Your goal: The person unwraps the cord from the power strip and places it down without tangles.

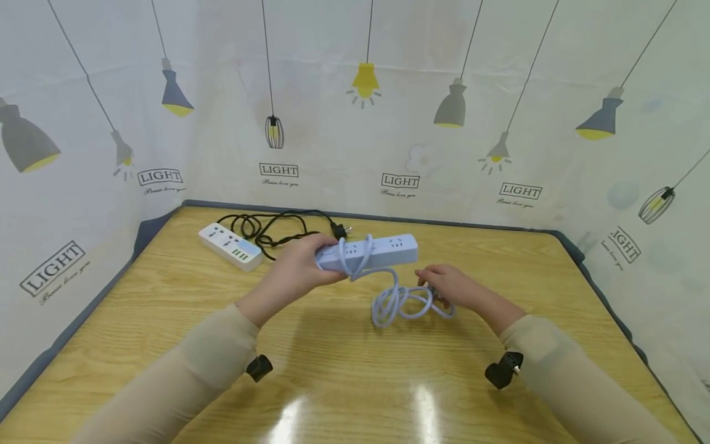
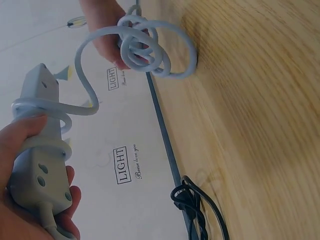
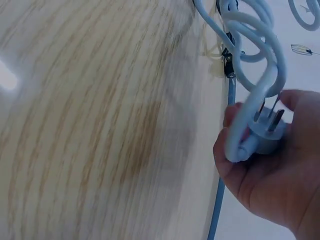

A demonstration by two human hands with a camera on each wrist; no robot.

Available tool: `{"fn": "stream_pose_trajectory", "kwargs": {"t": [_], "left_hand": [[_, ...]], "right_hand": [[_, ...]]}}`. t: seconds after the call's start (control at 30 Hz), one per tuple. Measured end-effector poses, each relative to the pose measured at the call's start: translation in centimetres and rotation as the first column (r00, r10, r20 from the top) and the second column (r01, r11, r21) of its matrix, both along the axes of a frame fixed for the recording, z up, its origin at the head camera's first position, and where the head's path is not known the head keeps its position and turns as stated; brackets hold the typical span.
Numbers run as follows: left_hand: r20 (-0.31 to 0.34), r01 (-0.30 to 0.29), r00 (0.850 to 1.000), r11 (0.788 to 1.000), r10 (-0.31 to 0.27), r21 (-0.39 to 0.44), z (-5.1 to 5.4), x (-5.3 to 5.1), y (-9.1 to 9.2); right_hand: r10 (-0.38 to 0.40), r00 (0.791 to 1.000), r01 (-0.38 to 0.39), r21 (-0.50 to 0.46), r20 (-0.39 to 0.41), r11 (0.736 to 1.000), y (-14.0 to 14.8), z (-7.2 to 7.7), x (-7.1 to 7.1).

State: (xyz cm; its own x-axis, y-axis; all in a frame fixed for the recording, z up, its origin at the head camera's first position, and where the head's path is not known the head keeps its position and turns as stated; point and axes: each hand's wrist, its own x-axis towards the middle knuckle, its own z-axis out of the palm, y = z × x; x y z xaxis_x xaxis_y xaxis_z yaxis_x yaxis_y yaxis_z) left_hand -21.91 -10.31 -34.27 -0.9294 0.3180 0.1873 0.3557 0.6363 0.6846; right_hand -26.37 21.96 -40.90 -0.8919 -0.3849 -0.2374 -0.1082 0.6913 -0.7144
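Note:
My left hand grips one end of a pale blue-white power strip, held above the table. Its cord is wound round the body, as the left wrist view also shows with the strip between thumb and fingers. From there the cord runs in loose tangled loops toward my right hand. In the right wrist view that hand holds the three-pin plug, pins facing up out of the curled fingers. Part of the plug is hidden by the cord.
Behind my left hand a second white power strip lies on the wooden table. Its black cord is spread in loops, ending in a black plug. A fabric backdrop with printed lamps stands round the table's far edge and sides.

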Motion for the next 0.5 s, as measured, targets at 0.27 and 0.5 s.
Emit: {"fn": "stream_pose_trajectory", "kwargs": {"t": [0.27,0.5], "left_hand": [[0.021,-0.022,1.0,1.0,0.022,0.001,0.12,-0.1,0.39],[0.012,-0.029,1.0,0.999,0.029,0.015,0.64,-0.32,0.52]], "right_hand": [[-0.114,0.991,0.115,-0.016,0.068,0.993,-0.39,-0.61,-0.41],[-0.239,0.953,0.276,-0.203,0.187,0.94,-0.57,-0.56,-0.74]]}}
